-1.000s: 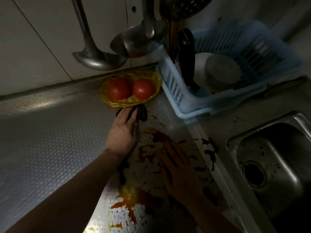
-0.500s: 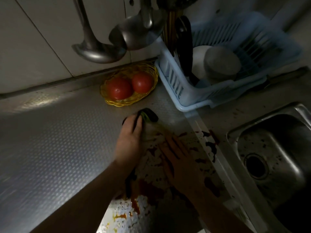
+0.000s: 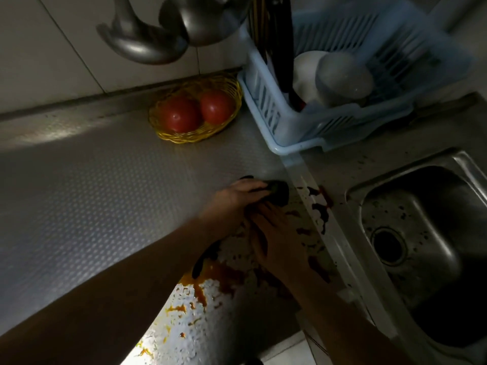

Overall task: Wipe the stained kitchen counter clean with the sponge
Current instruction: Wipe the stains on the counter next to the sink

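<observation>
My left hand (image 3: 232, 201) presses a dark sponge (image 3: 278, 192) onto the dimpled steel counter (image 3: 92, 196), close to the counter's right edge. The sponge sticks out past my fingertips; most of it is hidden under the hand. My right hand (image 3: 279, 243) lies flat, fingers spread, on the counter just in front of the sponge, holding nothing. Red and orange sauce stains (image 3: 210, 275) cover the counter around and in front of both hands, with dark splatters (image 3: 320, 206) along the right edge.
A yellow wicker basket (image 3: 168, 133) with two tomatoes (image 3: 195, 113) stands at the back wall. A blue dish rack (image 3: 342, 122) with bowls is to its right. A steel sink (image 3: 427, 233) lies at the right. Ladles (image 3: 147, 48) hang overhead.
My left hand has slid the sponge away from the basket, toward me and to the right, up to the counter's right edge. The stain near the basket is gone. My right hand stayed flat.
</observation>
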